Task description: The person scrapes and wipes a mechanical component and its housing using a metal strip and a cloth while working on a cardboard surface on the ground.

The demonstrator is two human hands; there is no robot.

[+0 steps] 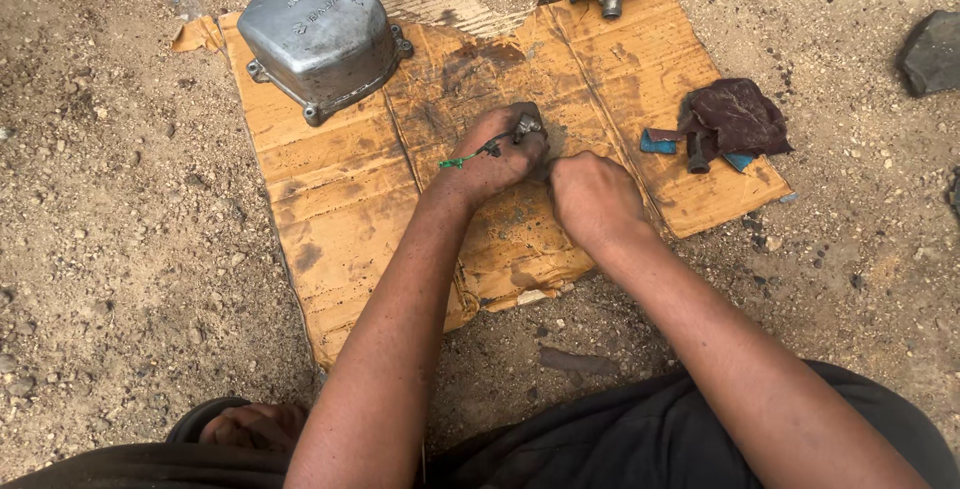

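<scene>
Head view | left hand point(497, 161) fingers pinch small metal part point(527, 128) with green wire point(458, 161) | right hand point(592, 196) fisted beside it on cardboard point(340, 199) | work midway, engine cover point(318, 37) set aside

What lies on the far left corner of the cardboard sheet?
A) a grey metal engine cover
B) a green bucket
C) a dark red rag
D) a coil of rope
A: the grey metal engine cover sits on the cardboard sheet at its far left corner; the dark red rag lies on the right.
</scene>
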